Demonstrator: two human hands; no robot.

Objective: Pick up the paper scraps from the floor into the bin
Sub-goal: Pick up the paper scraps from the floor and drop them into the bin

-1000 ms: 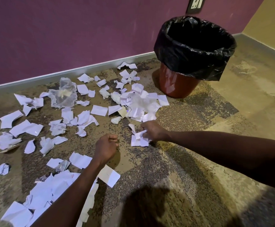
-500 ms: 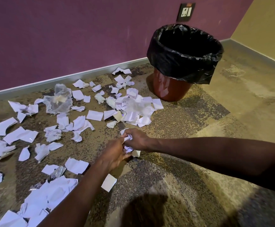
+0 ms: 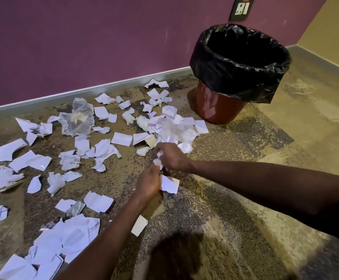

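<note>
- The right hand (image 3: pixel 171 156) has risen from the carpet (image 3: pixel 215 209) with its catch: a second ago it pressed on scraps on the floor, now its fingers are curled tight round a crumpled wad (image 3: pixel 158 159), lifted just above the floor.
- The left hand (image 3: pixel 147 183), a loose empty fist a second ago, has crossed to the right and now pinches a flat scrap (image 3: pixel 169 184), fingers closed on its left edge, right beside the wad.
- The two hands have met near the middle, almost touching. It looks as if the left is passing its scrap over, or both loads are being bunched together.
- The bin (image 3: pixel 221 106), lined with a black bag (image 3: pixel 235 77), stands far right, well apart from the hands; nothing can be seen inside it.
- Judged from this, the first handful is gathered but not yet dropped. The next move is likely a carry to the far right, over the rim.
- Most scraps (image 3: pixel 83 150) lie spread to the left and far, with a pile (image 3: pixel 63 239) at near left and one scrap (image 3: pixel 140 226) under the left forearm. The task is barely begun.
</note>
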